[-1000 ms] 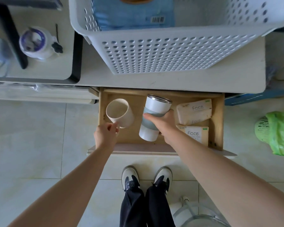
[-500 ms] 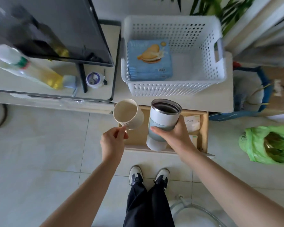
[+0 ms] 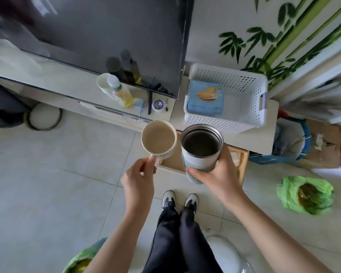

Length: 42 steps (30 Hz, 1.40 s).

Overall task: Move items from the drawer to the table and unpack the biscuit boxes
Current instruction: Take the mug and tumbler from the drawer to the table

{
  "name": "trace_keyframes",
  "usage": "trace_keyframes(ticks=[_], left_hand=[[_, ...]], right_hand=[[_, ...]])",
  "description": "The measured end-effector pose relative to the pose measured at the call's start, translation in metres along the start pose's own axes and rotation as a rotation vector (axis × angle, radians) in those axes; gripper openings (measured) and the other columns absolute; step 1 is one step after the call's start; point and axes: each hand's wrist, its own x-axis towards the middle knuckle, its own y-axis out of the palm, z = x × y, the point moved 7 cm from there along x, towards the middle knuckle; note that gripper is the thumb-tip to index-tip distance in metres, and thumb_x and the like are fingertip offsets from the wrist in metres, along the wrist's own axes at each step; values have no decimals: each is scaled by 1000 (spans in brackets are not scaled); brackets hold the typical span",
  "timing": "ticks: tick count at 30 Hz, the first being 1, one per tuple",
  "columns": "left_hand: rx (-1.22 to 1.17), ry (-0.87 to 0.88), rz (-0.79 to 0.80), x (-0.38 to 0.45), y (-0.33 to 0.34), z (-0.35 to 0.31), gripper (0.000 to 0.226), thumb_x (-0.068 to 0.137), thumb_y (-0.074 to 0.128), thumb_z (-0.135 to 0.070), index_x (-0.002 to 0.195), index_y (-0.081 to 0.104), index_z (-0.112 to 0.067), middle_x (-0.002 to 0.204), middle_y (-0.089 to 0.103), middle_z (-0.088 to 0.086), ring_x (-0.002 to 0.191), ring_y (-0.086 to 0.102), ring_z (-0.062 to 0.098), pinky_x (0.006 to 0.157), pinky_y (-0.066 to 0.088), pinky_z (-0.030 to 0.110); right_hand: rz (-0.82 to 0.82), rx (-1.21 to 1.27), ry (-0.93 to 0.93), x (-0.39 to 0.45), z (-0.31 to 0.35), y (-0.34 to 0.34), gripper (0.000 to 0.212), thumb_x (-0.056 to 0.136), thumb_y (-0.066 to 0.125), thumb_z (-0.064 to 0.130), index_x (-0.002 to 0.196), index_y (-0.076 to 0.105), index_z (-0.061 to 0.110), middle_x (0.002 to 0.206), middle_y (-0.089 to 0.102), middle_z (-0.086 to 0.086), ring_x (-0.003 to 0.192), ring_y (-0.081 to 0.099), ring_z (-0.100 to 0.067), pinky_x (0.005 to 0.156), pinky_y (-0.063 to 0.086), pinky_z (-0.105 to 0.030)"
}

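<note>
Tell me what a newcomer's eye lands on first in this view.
Two open cups held side by side at the centre: the left hand pinches the handle of a cream mug, and the right hand grips a white steel-lined tumbler. Behind them, a white perforated basket on the table holds a blue biscuit box. A big dark screen fills the upper left.

soft, even daylight fills the room, bright with only faint shadows on the pale floor tiles. the dark tv screen shows dull glare and reflections. wide-angle bending curves the edges, and motion blur smears the upper left and right borders.
</note>
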Motion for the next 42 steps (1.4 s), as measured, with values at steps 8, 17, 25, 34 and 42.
trace_keyframes(ticks=[8,17,25,34,42], left_hand=[[-50,-81,-237,-43,-82,-4,26,94,63,-28,71,68,-18,60,64,-7,59,57,-1,58,38,6],[-105,-158,-538,-113,-126,3,21,92,64,-25,72,68,-23,61,66,-6,62,66,13,62,46,20],[-266,-307,-827,-202,-168,42,15,90,66,-25,76,72,-22,62,67,-8,61,65,8,65,57,39],[-358,-485,-1173,-318,-236,99,22,90,67,-26,76,64,-42,66,70,-14,66,67,3,61,55,23],[-487,-712,-1402,-446,-269,197,22,92,66,-31,73,71,-21,62,68,-6,67,66,17,64,53,35]], right_hand=[[156,-13,-166,-20,66,9,92,51,88,45,130,47,18,123,57,1,118,54,-12,100,47,-37],[456,-70,-336,-32,129,33,83,48,95,28,118,50,34,115,59,13,110,56,1,95,43,-15],[819,-117,-444,-95,174,97,77,50,92,31,113,49,41,114,61,12,106,60,-3,92,52,-34],[1145,-264,-689,-224,209,188,79,51,95,27,111,45,39,106,57,24,97,58,0,78,51,-21],[1398,-295,-802,-388,209,263,73,54,94,23,104,45,45,100,61,24,93,59,9,69,47,-9]])
